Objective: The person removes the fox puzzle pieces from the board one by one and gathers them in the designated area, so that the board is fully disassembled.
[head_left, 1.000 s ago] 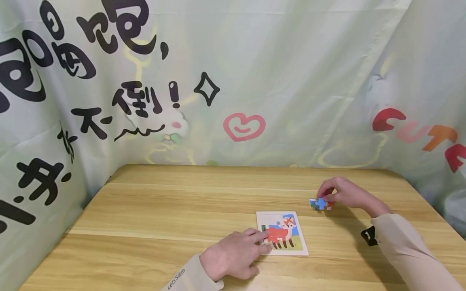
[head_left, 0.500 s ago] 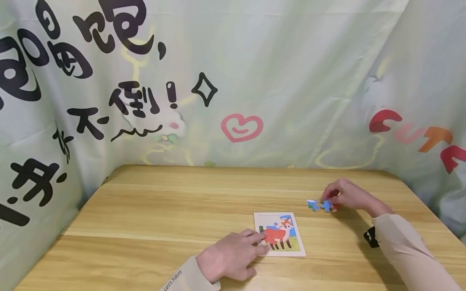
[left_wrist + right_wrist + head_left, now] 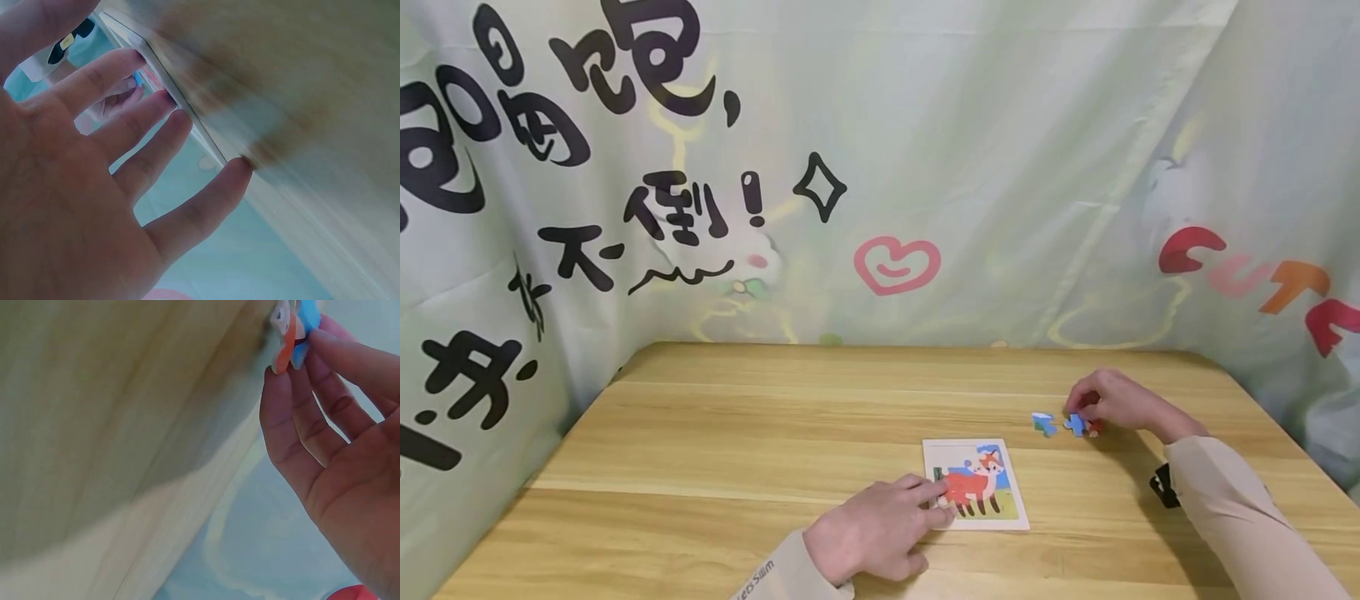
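A small jigsaw board (image 3: 946, 455) with a partly filled picture of a red fox lies on the table. My left hand (image 3: 878, 523) has its fingers extended, the fingertips resting on the board's left edge. Farther right, my right hand (image 3: 1112, 402) pinches a blue jigsaw piece (image 3: 1076, 425) between thumb and fingers, low over the table. An orange and white piece (image 3: 287, 344) sits against the blue one at the fingertips; whether it is also held I cannot tell. Left of them, a blue, green and white piece (image 3: 1043, 424) lies apart on the wood.
The wooden table (image 3: 760, 450) reaches back to a pale printed curtain (image 3: 1000, 167) behind it. A black device (image 3: 1163, 487) is strapped at my right wrist, under the beige sleeve (image 3: 1232, 492).
My right hand has shifted slightly right with the blue piece, opening a gap from the blue, green and white piece. My left hand stays on the board.
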Available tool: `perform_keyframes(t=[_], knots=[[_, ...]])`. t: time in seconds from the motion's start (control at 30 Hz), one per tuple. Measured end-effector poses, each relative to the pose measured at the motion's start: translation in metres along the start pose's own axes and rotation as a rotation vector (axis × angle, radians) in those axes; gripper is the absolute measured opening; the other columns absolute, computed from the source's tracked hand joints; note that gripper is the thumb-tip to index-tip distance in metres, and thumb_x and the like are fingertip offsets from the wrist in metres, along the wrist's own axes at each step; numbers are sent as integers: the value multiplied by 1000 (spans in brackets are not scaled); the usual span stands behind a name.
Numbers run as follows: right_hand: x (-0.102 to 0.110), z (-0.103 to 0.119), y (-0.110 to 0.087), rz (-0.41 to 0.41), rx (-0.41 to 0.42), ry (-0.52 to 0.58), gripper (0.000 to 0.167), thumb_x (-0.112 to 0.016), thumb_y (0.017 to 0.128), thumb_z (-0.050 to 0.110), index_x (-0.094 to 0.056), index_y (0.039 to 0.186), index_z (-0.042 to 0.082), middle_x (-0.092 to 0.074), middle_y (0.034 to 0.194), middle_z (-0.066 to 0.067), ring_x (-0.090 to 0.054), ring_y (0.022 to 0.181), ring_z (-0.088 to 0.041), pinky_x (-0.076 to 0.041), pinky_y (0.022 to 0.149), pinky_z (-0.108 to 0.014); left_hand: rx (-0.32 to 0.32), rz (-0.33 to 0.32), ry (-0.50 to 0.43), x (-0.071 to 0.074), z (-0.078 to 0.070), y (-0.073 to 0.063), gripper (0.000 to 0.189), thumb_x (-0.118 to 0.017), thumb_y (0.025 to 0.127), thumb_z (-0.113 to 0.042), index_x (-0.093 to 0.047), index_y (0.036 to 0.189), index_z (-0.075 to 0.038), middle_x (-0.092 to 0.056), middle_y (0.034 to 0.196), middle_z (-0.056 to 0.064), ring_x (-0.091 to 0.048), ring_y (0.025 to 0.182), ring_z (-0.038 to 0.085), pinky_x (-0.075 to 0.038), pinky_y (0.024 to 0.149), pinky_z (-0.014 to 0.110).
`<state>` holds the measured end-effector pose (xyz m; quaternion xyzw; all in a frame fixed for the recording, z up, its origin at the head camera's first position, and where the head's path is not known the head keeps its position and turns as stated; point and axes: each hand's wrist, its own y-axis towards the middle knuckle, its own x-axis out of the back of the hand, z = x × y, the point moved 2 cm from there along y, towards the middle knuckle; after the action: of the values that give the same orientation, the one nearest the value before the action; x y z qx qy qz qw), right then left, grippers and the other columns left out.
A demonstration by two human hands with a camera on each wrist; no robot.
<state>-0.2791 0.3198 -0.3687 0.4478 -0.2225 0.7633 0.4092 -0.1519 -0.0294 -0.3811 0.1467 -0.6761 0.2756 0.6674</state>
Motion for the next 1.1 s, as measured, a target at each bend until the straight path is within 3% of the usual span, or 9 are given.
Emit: perform_keyframes(t=[0.3,0.6,1.1], knots=[[1,2,3,-14,-7,-42,16,-71,83,-11,-74,84,5,-71,85,1,-58,76,-8,-53,68,-29,5,2,4,1,-1,-1,58,-71,93,-41,-55,147,-31,-38,160,0,-41,140,14,-49,100,33],[-1,23,12,-1,45,-54,9,-74,86,-3,-74,87,6,-69,85,6,-59,75,-6,-54,68,-29,15,20,-16,2,1,0,59,-71,93,-41,-53,148,-31,-36,160,-1,-39,141,14,-49,101,35],[-9,53,24,72,141,63,11,-70,90,-4,-75,96,5,-71,91,1,-65,82,-12,-55,70,-31,14,24,-11,2,1,-1,57,-68,95,-41,-53,149,-31,-35,161,-1,-37,144,15,-42,108,32]])
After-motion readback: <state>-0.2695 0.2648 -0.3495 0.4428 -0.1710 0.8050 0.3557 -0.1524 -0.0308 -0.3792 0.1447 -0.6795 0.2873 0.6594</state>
